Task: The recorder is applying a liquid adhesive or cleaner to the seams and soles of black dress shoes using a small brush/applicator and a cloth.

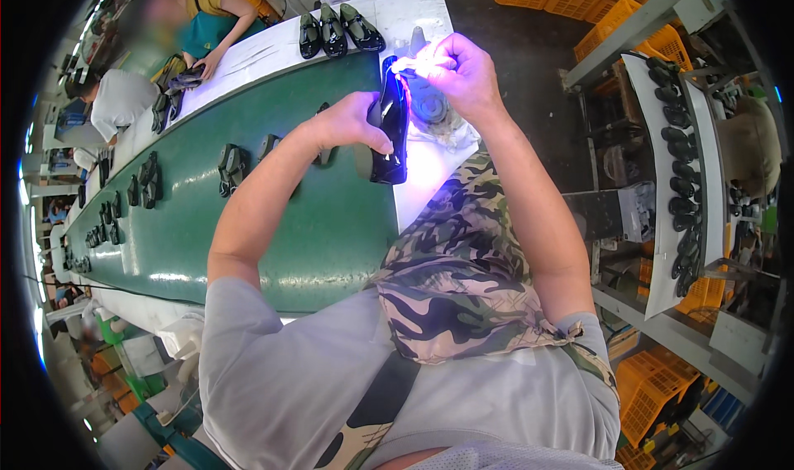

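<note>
A worker's left hand (pixel 351 125) curled its fingers around a black shoe (pixel 397 131), apparently for steadiness, while the right hand (pixel 467 69) pinched a glare-washed item (pixel 408 63) at the shoe's far end.

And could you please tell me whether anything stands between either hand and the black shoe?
Nothing visible separates the left hand from the black shoe, which it grips directly. Between the right hand and the shoe's upper end, bright glare hides whether anything intervenes.
</note>
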`<state>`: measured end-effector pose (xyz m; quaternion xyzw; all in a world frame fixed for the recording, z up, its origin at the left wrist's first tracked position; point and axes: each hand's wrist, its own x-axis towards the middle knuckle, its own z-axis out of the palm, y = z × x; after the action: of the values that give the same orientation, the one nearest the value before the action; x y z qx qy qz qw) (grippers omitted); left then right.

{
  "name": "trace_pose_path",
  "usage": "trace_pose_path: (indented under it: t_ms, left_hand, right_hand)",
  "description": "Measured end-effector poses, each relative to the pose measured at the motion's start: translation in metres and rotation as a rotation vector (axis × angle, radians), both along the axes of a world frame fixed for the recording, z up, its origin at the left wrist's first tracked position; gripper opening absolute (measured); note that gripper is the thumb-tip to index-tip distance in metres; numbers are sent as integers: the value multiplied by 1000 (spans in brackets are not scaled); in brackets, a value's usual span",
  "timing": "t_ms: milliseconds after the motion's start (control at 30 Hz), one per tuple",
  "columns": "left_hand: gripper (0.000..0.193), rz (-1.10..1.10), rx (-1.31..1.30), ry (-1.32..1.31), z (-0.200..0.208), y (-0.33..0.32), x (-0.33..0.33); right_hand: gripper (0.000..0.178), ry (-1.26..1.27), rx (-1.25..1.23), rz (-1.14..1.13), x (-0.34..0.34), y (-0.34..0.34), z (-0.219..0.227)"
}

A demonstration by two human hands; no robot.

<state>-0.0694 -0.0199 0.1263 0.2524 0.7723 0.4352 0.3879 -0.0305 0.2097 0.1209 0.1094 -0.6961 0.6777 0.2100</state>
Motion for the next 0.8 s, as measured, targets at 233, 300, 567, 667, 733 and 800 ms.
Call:
trace_pose_path:
  t_ms: [233,300,567,667,733,800]
  left_hand:
    - [51,92,172,-270,-11,-7,-3]
    - [51,139,282,-386,-10,-7,-3]
    - [47,232,392,-499,-10,-9,-7]
    - [41,265,399,-506,-18,-8,-8]
    - [39,276,400,-512,-23,-8,-9]
    - [42,314,416,-529,-29,-9,-9]
  right_hand:
    - [20,-142,142,74,9,3,-16]
    - [19,-145,47,154,15,-2,-19]
    - [21,-272,-222,374,31,-2,-36]
    - [22,-258,-189,399,38,3,-31]
    - [22,-235,-140,380,44,6,-30]
    - [22,-236,-75,361,50,10,-29]
